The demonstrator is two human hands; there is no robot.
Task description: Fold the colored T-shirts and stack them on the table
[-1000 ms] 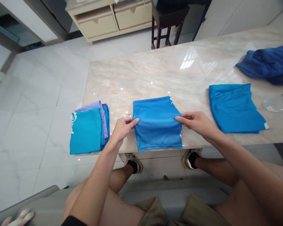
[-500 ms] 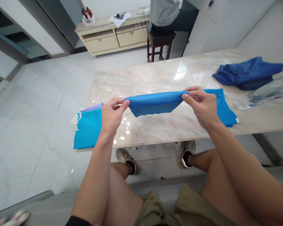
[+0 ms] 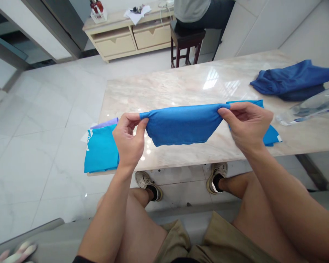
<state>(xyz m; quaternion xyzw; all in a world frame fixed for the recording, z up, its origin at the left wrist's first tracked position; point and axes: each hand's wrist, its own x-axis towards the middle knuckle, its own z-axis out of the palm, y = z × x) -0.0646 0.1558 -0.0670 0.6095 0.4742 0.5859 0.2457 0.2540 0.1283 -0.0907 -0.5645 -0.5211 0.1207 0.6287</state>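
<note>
A blue piece of fabric (image 3: 184, 126) is stretched between my hands above the marble-topped table, its lower part hanging down. My left hand (image 3: 131, 137) pinches its left upper corner between thumb and fingers. At the opposite corner my right hand (image 3: 248, 122) grips it the same way. Beyond my left hand lies a folded turquoise cloth (image 3: 101, 149) with white lettering, a bit of purple cloth (image 3: 105, 123) showing behind it. Partly hidden behind my right hand is another bright blue cloth (image 3: 271, 137) with a small white tag.
The marble table (image 3: 159, 89) spans the view before my knees. At its right lie a crumpled dark blue cloth (image 3: 293, 80) and a clear plastic bottle (image 3: 312, 106) on its side. Beyond, a person (image 3: 193, 11) sits on a dark stool (image 3: 186, 34) beside a cream cabinet (image 3: 115, 45).
My hands have moved farther apart, the right one shifting rightward. The blue fabric is now pulled wider and more of its face shows. The view has shifted slightly.
</note>
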